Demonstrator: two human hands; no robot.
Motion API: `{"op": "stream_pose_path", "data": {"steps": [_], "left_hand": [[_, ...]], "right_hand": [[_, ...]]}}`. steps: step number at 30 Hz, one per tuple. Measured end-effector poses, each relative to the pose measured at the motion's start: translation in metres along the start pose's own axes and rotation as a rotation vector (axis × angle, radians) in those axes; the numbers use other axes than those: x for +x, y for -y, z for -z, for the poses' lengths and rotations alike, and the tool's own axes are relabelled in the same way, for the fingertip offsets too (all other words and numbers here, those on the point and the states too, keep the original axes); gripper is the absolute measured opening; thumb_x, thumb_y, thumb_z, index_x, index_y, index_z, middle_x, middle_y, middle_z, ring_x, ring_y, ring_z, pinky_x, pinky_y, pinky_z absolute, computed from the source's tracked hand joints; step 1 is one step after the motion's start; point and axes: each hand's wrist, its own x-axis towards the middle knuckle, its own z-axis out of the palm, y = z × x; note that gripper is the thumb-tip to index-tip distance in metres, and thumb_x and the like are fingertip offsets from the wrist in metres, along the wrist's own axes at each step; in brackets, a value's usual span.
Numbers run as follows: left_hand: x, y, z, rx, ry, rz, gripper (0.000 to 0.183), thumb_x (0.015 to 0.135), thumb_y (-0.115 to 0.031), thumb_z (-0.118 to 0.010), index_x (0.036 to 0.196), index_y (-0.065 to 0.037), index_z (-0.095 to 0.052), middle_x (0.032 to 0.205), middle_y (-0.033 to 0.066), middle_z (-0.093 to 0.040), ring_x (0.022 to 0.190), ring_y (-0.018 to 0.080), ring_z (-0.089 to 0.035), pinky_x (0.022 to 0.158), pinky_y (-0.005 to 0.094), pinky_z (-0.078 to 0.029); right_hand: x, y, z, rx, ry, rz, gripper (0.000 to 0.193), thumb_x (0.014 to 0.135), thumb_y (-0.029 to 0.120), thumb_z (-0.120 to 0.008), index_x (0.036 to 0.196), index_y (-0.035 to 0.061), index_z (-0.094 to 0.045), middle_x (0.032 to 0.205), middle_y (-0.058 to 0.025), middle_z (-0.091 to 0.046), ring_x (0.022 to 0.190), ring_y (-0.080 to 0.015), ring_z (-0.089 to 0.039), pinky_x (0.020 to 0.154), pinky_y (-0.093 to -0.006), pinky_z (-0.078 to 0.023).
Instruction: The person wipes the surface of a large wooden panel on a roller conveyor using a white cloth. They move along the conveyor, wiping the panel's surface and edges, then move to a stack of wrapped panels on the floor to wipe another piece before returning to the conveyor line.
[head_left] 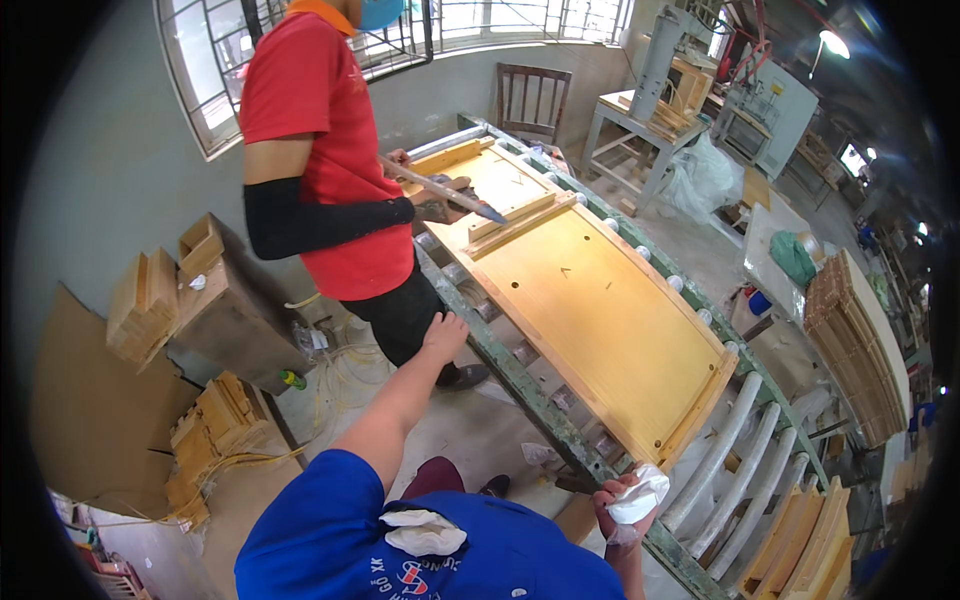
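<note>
My left hand [446,334] reaches out to the near green rail [490,350] of a roller conveyor, beside a co-worker's dark trousers. Its fingers are stretched out and hold nothing. Down at the conveyor's near edge, my right hand [622,508] is closed around a crumpled white cloth [640,494], close to the corner of a framed wooden panel [600,325]. That panel lies on the rollers and has several small dark holes. Farther along, a co-worker in a red shirt [325,130] leans over a second wooden panel [505,180], with a long wooden-handled tool [440,186] with a blue-grey tip.
Bare rollers [735,420] continue at the right, with wooden pieces [800,545] beyond. Wooden parts sit on a cabinet [235,320] at left, near loose hoses [345,370] on the floor. Stacked boards [850,340] stand far right, a chair [533,100] behind.
</note>
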Motion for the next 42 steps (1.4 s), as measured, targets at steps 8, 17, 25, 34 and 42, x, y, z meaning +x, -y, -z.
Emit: {"op": "stream_pose_path", "data": {"steps": [8, 17, 25, 34, 42], "left_hand": [[0.08, 0.056, -0.045, 0.11, 0.043, -0.065, 0.039, 0.088, -0.017, -0.046, 0.126, -0.008, -0.049, 0.128, 0.0093, -0.046, 0.127, 0.0248, -0.039, 0.101, 0.0492, -0.033], [0.114, 0.08, -0.069, -0.026, 0.032, -0.29, 0.021, 0.078, -0.013, -0.056, 0.099, -0.01, -0.06, 0.101, 0.0096, -0.058, 0.101, 0.0256, -0.054, 0.086, 0.042, -0.042], [0.083, 0.065, -0.048, 0.095, -0.061, -0.472, 0.036, 0.079, -0.015, -0.06, 0.113, -0.007, -0.053, 0.113, 0.0115, -0.056, 0.109, 0.0274, -0.052, 0.097, 0.0393, -0.037], [0.079, 0.074, -0.033, 0.176, -0.024, -0.453, 0.027, 0.083, -0.008, -0.052, 0.109, -0.006, -0.056, 0.107, 0.0107, -0.06, 0.103, 0.027, -0.057, 0.088, 0.0373, -0.044], [0.078, 0.074, -0.027, 0.135, -0.001, -0.458, 0.031, 0.08, -0.005, -0.056, 0.111, -0.006, -0.057, 0.11, 0.0122, -0.059, 0.105, 0.0283, -0.056, 0.089, 0.0375, -0.044]], "right_hand": [[-0.017, -0.059, 0.001, 0.179, -0.087, 0.29, 0.042, 0.091, 0.037, -0.045, 0.126, 0.0162, -0.053, 0.091, -0.0018, -0.063, 0.078, -0.018, -0.051, 0.069, -0.0336, -0.038], [-0.027, -0.154, -0.008, 0.154, -0.272, 0.445, 0.042, 0.089, 0.04, -0.046, 0.12, 0.0127, -0.054, 0.088, -0.0041, -0.062, 0.074, -0.0218, -0.056, 0.066, -0.0362, -0.04], [-0.065, -0.198, -0.015, 0.215, -0.139, 0.493, 0.05, 0.088, 0.045, -0.045, 0.119, 0.0055, -0.052, 0.089, -0.0109, -0.061, 0.079, -0.0262, -0.051, 0.071, -0.0379, -0.041], [-0.127, -0.235, -0.009, 0.212, -0.172, 0.687, 0.048, 0.09, 0.046, -0.043, 0.113, 0.006, -0.056, 0.087, -0.0108, -0.062, 0.076, -0.0254, -0.051, 0.07, -0.0367, -0.041], [-0.134, -0.226, -0.013, 0.237, -0.122, 0.695, 0.051, 0.091, 0.046, -0.04, 0.119, 0.0053, -0.052, 0.087, -0.0124, -0.062, 0.077, -0.0287, -0.054, 0.071, -0.0395, -0.043]]}}
